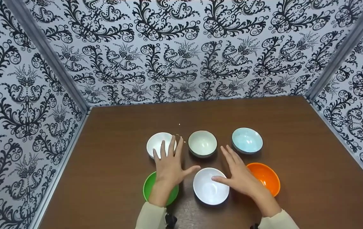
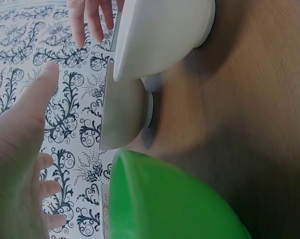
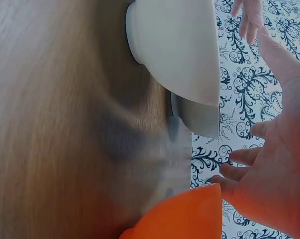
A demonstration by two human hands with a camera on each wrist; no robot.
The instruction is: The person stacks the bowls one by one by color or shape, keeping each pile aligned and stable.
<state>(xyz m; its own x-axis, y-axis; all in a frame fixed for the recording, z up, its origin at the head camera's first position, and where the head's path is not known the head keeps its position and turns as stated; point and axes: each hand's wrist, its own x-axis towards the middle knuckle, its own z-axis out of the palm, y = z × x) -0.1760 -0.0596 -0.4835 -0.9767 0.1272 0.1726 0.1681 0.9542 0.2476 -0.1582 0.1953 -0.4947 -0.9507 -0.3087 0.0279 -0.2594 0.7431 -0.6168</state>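
Observation:
Both hands hover over two rows of bowls and hold nothing. My left hand [image 1: 170, 167], fingers spread, is above the green bowl [image 1: 150, 186], its fingertips overlapping the white bowl [image 1: 156, 143] at the back left in the head view. My right hand [image 1: 240, 175] is spread between the front white bowl [image 1: 208, 190] and the orange bowl [image 1: 267, 176], its thumb over the white bowl's rim. Behind them stand a pale grey-green bowl [image 1: 202, 143] and a light blue bowl [image 1: 247, 140]. In the left wrist view the green bowl [image 2: 175, 199] is below the hand.
The bowls stand upright on a brown wooden table [image 1: 114, 143]. Patterned black-and-white panels [image 1: 181, 57] enclose the table at the back and on both sides, with grey metal posts [image 1: 47, 54] at the corners.

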